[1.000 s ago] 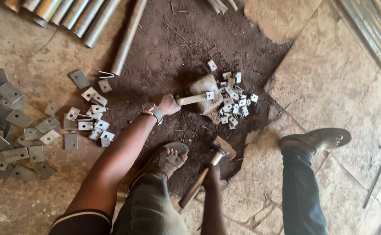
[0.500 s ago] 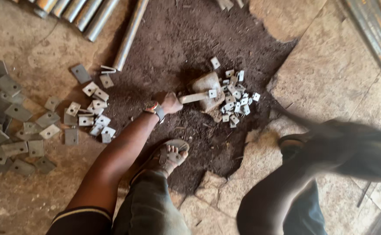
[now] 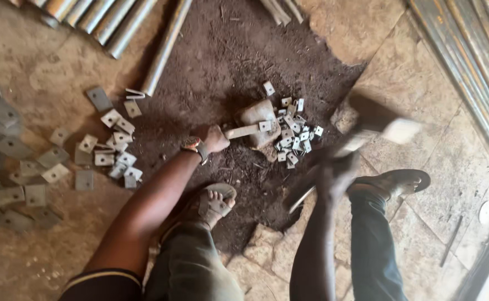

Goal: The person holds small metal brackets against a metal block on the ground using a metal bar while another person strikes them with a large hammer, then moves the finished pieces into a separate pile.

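My left hand point(image 3: 215, 138), with a watch on the wrist, grips a flat metal strip point(image 3: 243, 131) whose far end lies on a rounded stone block point(image 3: 258, 116) set in dark soil. A small square metal piece point(image 3: 265, 126) sits at the strip's tip. My right hand point(image 3: 336, 170) is raised and blurred, closed around the wooden handle of a hammer point(image 3: 386, 127), whose head hangs to the right of the block. Several small cut metal squares point(image 3: 294, 136) lie scattered just right of the block.
Larger grey metal plates point(image 3: 15, 161) and several lighter squares point(image 3: 116, 147) cover the ground at left. Metal pipes point(image 3: 116, 22) lie along the top, more bars point(image 3: 467, 61) at right. My sandalled feet point(image 3: 213, 203) point(image 3: 395, 181) rest below the block.
My right hand has swung the hammer up from low beside my leg to a raised spot right of the block. My left hand still holds the strip on the block.
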`<move>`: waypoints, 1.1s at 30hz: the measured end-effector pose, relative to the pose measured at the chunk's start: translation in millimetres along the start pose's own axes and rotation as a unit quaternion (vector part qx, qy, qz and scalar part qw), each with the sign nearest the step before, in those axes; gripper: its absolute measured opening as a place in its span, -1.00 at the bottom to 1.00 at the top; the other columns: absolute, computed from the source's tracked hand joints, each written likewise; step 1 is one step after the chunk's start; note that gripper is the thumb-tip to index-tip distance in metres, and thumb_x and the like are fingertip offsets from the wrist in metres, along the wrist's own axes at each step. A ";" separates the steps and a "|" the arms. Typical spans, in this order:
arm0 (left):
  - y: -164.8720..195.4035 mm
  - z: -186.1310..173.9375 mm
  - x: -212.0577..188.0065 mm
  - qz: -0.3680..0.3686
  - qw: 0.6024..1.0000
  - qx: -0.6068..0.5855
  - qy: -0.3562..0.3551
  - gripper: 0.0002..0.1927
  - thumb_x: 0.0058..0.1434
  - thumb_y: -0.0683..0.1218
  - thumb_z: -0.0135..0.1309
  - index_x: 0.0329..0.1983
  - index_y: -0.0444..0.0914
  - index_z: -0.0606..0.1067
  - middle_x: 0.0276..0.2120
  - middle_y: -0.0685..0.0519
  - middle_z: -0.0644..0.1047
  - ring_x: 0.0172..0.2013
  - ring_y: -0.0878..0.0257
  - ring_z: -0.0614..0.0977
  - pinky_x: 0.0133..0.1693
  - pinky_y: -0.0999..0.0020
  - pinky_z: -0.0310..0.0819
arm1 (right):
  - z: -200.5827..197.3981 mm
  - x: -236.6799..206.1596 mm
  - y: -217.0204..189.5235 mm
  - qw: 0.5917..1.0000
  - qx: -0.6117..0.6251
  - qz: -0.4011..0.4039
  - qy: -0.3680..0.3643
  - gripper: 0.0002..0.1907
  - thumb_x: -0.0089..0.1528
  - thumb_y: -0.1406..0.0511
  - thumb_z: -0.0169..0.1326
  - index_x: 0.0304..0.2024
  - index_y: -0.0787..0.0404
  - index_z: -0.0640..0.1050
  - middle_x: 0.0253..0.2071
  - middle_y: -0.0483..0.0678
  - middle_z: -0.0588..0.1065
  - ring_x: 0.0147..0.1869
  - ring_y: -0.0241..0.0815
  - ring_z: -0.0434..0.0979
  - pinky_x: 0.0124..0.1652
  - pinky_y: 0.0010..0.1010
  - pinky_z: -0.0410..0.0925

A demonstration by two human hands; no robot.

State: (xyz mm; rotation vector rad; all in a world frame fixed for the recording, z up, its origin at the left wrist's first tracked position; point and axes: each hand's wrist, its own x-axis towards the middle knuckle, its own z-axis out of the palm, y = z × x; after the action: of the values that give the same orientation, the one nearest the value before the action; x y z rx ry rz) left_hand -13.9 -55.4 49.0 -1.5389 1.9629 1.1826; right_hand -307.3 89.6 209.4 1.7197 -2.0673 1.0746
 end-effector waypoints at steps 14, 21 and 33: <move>-3.5 -6.4 -4.7 0.005 0.999 -0.033 0.022 -0.70 0.26 0.10 0.11 -0.28 -0.24 0.59 -0.57 0.02 0.48 -0.58 0.21 0.46 -0.55 0.26 0.30 | 74.3 -146.2 -54.9 0.848 0.203 0.450 -0.195 -0.19 0.13 0.28 0.12 0.35 0.38 0.11 -0.44 0.02 0.56 -0.55 -0.28 0.58 -0.51 -0.43 0.57; 23.5 7.0 -32.8 0.189 0.957 -0.067 0.207 -0.76 0.23 0.01 0.05 -0.27 -0.24 0.60 -0.52 0.01 0.55 -0.59 0.19 0.52 -0.52 0.19 0.42 | 36.1 -251.7 -77.3 0.910 -0.188 0.316 -0.191 -0.05 -0.06 0.14 0.48 0.26 0.30 0.32 0.13 0.35 0.42 0.26 0.57 0.20 0.06 0.49 0.19; 41.0 -8.0 -51.9 0.246 0.904 0.033 0.348 -0.82 0.16 0.01 0.10 -0.33 -0.19 0.54 -0.56 0.02 0.51 -0.56 0.17 0.52 -0.48 0.22 0.39 | 72.3 -205.3 -119.5 0.946 -0.002 0.265 -0.188 -0.53 0.04 0.27 0.34 -0.03 0.27 0.54 0.01 0.22 0.48 0.09 0.17 0.47 0.01 -0.05 0.42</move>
State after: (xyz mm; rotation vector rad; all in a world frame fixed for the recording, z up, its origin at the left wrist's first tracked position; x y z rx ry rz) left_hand -33.2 -28.4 106.9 -1.6220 2.9612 0.7456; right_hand -121.4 190.3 79.2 1.4893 -2.8828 0.9115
